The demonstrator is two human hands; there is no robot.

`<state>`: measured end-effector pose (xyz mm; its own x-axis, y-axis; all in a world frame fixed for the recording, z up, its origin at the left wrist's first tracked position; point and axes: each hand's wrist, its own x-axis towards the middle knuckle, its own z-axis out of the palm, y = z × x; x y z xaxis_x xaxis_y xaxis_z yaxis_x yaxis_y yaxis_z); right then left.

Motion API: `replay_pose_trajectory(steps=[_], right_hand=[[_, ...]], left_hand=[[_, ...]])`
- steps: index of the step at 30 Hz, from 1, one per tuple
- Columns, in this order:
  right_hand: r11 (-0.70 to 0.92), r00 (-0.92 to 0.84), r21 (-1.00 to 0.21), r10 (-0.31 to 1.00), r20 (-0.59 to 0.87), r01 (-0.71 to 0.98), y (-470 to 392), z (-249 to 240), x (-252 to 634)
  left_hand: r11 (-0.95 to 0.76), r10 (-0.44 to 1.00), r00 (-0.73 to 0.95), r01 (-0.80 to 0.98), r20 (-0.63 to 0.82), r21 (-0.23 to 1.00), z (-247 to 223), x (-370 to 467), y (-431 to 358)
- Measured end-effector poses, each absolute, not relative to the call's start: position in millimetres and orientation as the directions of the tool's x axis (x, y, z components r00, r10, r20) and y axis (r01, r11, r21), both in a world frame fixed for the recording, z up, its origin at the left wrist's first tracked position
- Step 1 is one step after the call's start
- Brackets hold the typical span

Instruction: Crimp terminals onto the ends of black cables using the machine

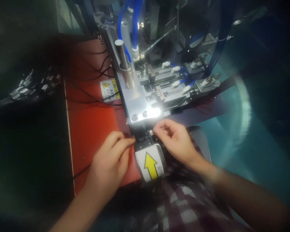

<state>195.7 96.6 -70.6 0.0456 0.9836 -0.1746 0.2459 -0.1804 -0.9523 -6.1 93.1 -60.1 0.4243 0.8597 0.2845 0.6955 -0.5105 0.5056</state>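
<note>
My left hand has its fingers drawn together, their tips at the left side of a dark slotted fixture on the machine's near end. From the other side, my right hand is closed in a pinch, fingertips at the fixture's right edge beside a small shiny part. Whatever either hand may hold is too small or hidden to make out. Just below the fixture is a white cover with a yellow arrow. A bright metal plate with round bolts lies just beyond the fingertips.
Pneumatic cylinders with white fittings and blue hoses stand behind. A steel post rises from the plate. Black cables cross the red base, which carries a warning label. Loose metal parts lie at far left.
</note>
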Motion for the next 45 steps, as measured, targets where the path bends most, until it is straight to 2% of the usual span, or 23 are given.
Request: replay_pose_trajectory(steps=[5,45], right_hand=[[-0.300,0.021,-0.939,0.954,-0.300,0.169,97.7,-71.1,197.4],[-0.265,0.022,-0.951,0.964,-0.265,0.159,97.9,-71.8,194.1]], left_hand=[[-0.507,0.862,0.418,0.696,0.288,0.508,-59.6,-8.7,91.7],[-0.504,0.864,0.411,0.708,0.292,0.494,-60.5,-7.2,92.2]])
